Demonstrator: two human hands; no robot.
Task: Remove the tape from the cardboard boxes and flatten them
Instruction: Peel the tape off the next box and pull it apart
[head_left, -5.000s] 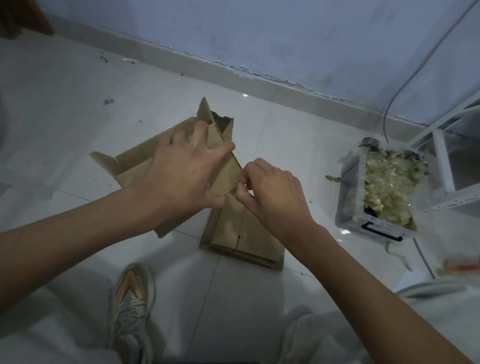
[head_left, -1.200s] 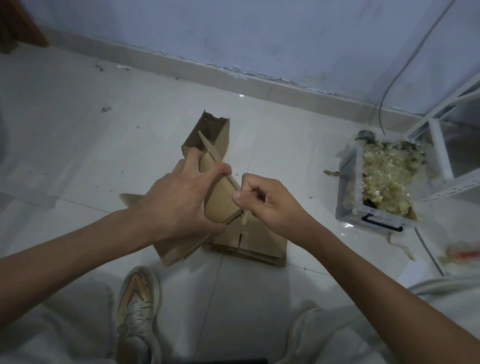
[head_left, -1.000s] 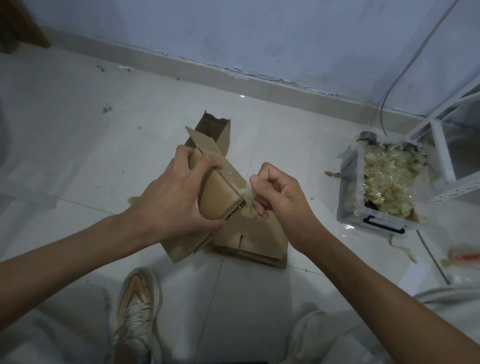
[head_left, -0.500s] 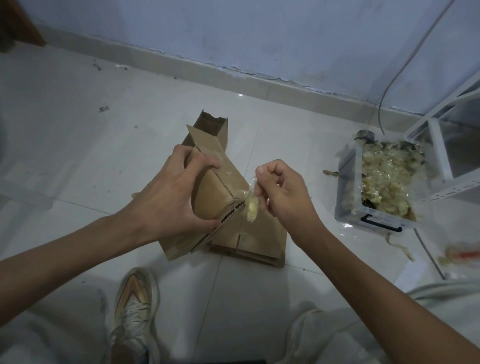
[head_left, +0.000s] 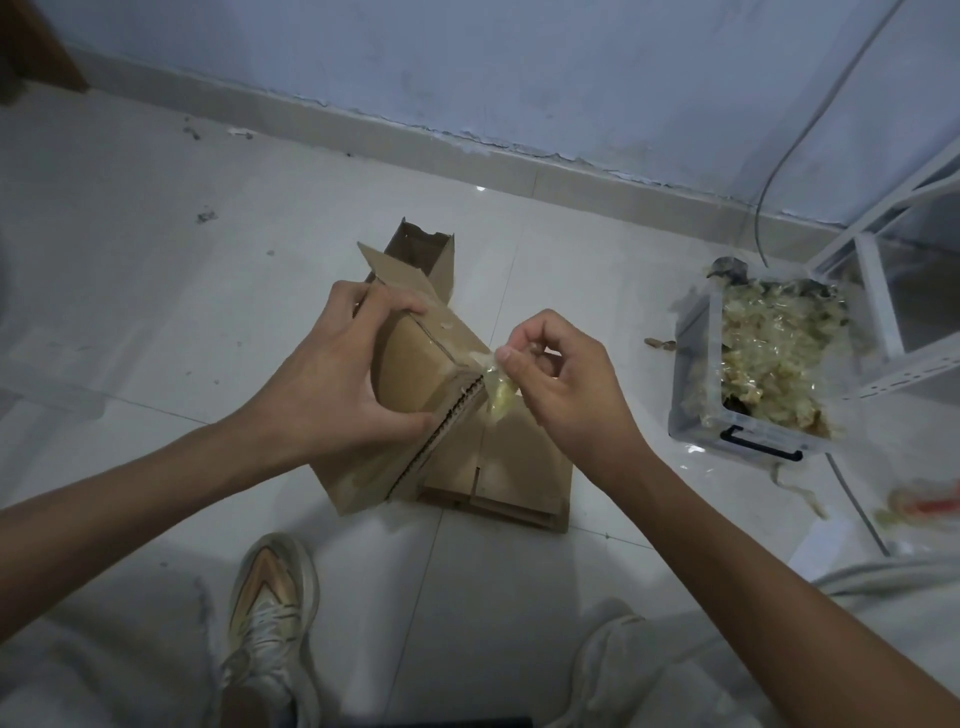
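Observation:
My left hand (head_left: 332, 384) grips a brown cardboard box (head_left: 415, 364) held tilted above the floor, thumb under its near end and fingers over its top. My right hand (head_left: 566, 384) pinches a crumpled strip of clear yellowish tape (head_left: 496, 387) at the box's near right corner; the strip's upper end still sticks to that corner. Under the held box a stack of flattened cardboard (head_left: 514, 467) lies on the tiles. The far end of the held box is open, with flaps sticking up.
A clear plastic bin (head_left: 696, 384) heaped with peeled tape stands on the floor to the right. Behind it are a white metal rack (head_left: 878, 306) and a grey cable (head_left: 789, 150) running down the wall. My shoe (head_left: 270, 613) is at the bottom centre.
My right hand has peeled the tape off the box's near corner and pulled it to the right. My left hand has turned the box and shifted its grip.

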